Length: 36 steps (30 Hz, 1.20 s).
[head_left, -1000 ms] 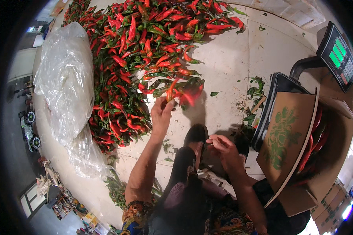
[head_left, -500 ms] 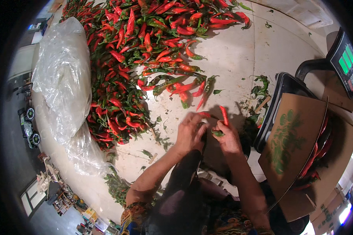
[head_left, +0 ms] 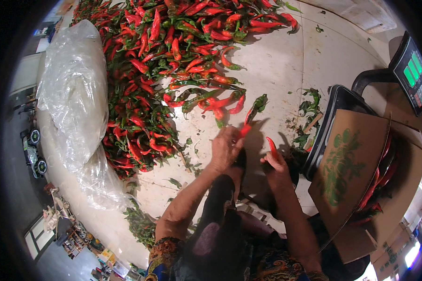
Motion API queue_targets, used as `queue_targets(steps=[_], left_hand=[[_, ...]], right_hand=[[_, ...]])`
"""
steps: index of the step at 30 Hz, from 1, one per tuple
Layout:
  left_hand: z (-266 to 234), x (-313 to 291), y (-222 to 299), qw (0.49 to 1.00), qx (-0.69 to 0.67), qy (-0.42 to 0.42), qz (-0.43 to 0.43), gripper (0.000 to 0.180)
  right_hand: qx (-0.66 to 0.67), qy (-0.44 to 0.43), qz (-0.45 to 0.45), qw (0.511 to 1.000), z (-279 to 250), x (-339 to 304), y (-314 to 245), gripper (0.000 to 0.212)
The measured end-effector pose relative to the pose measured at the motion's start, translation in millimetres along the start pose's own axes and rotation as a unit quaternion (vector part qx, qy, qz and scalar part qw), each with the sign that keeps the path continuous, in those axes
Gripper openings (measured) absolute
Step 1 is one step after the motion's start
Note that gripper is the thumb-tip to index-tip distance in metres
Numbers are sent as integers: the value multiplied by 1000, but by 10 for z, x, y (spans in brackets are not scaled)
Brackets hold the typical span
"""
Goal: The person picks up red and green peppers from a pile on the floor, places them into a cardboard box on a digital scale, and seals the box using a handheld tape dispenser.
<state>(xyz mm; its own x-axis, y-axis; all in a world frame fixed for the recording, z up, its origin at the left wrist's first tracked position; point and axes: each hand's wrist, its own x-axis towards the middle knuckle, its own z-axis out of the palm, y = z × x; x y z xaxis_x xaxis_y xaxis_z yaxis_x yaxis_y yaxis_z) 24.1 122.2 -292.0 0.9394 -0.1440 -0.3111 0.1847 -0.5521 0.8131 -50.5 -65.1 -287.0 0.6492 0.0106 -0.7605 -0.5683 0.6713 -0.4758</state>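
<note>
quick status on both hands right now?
Left hand: closed, holding a red and dark-green pepper by its red end.
Right hand: closed, holding a red pepper, tip pointing away from the person.

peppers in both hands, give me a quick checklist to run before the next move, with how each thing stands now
1. Left grip closed on the red-green pepper: ok.
2. Right grip closed on the red pepper: ok.
3. Box open: ok, peppers show inside.
4. Box resting fully on the scale: cannot tell, its base is hidden.
5. Display lit: ok, green figures show.
6. Floor beside the scale free of scraps: not ok, leaves lie there.
</note>
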Motion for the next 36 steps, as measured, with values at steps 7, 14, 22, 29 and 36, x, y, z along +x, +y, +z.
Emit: queue_targets(steps=[7, 14, 22, 29, 36], left_hand=[[141, -14, 322, 994, -49, -35, 87, 25], [380, 433, -97, 981, 153, 116, 8, 21], [178, -44, 375, 990, -29, -83, 114, 26], [-570, 642, -80, 904, 366, 181, 127, 25], [-493, 564, -278, 959, 232, 144, 76, 25]], right_hand=[[82, 13, 54, 995, 13, 257, 30, 25], [15, 21, 40, 999, 78, 237, -213, 13], [-40, 28, -31, 998, 177, 329, -269, 23], [-34, -4, 9, 999, 196, 319, -321, 17], [24, -20, 64, 997, 359, 321, -274, 30]])
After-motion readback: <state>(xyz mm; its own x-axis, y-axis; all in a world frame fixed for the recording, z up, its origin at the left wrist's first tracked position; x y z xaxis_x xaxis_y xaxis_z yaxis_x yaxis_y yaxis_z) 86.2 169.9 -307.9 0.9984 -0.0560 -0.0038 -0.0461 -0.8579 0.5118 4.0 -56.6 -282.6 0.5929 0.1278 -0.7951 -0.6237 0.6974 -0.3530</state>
